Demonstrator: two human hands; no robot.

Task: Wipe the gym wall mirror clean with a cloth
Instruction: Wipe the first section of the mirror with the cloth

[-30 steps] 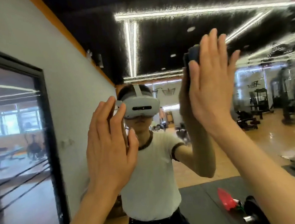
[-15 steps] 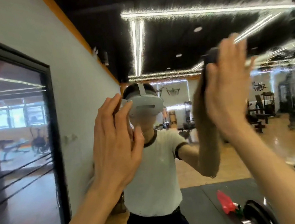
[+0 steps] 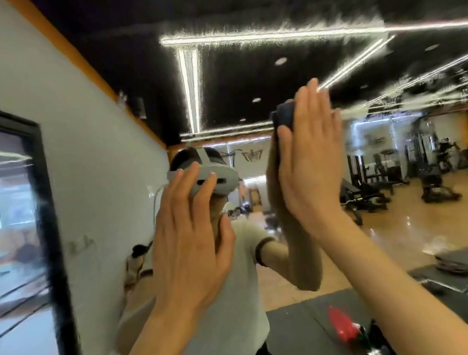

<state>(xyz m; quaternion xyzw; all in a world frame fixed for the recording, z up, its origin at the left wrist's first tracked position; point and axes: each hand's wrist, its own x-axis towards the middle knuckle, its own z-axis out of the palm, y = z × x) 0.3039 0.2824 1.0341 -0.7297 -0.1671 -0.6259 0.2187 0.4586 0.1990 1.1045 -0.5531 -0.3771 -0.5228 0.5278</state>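
2 hands are showing flat against the mirror (image 3: 398, 220) in front of me. The dark blue cloth (image 3: 283, 116) is sitting under my right hand (image 3: 309, 168), only its top edge peeking out left of the fingertips; its long axis I am not able to tell. That hand is pointing straight up, fingers straight and together, palm pressing the cloth onto the glass. Compared with 0.5 s ago, the right hand is sitting closer to the reflected headset (image 3: 213, 179), and the left hand (image 3: 189, 245) is now overlapping that headset. My left hand is spread open, fingers slightly apart, resting on the mirror and holding nothing, below and left of the cloth.
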